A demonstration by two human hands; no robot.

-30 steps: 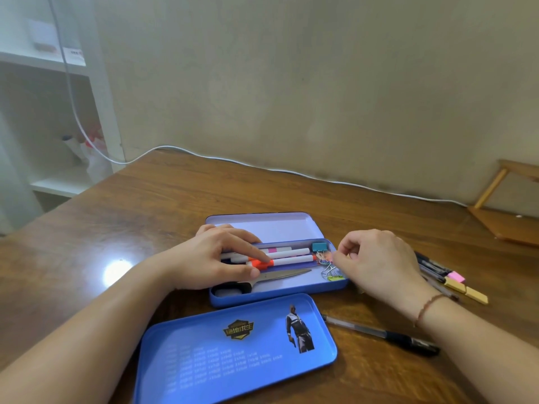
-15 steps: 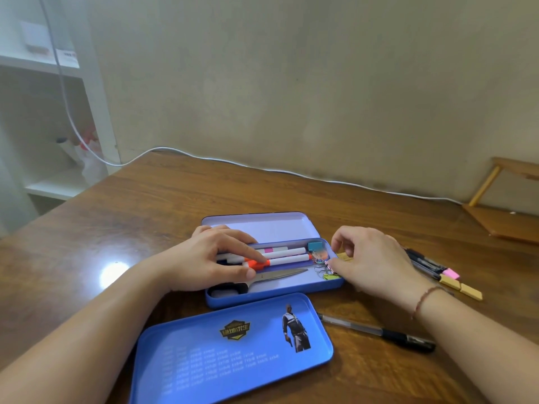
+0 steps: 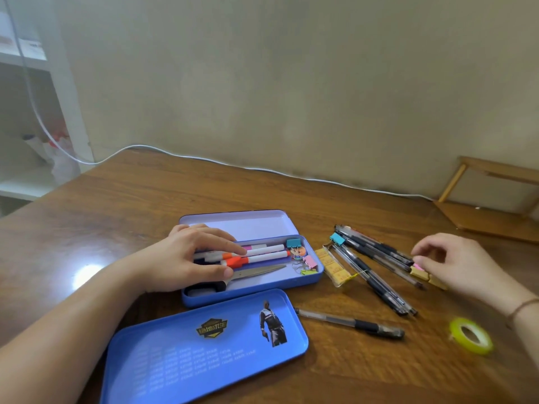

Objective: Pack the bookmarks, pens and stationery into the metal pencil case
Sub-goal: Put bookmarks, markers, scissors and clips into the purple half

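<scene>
Fingers (image 3: 224, 249) of the left hand (image 3: 186, 258) are lying straight, pressing three markers (image 3: 259, 255) inside the open case (image 3: 256, 287), beside one pair of scissors (image 3: 256, 272) and several clips (image 3: 300, 259). Right hand (image 3: 455, 260) is hovering with fingers loosely curled at small pink and yellow blocks (image 3: 421, 274); whether it is pinching one, I cannot tell. About five pens (image 3: 376, 266) are lying on the bench (image 3: 116, 205), one tape roll (image 3: 471, 335) nearby. Lid (image 3: 175, 354) print is unreadable.

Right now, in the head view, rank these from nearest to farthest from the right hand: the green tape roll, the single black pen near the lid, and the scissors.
From the right hand:
1. Green tape roll, just below it.
2. Single black pen, lower left.
3. Scissors, inside the case, far left.
</scene>
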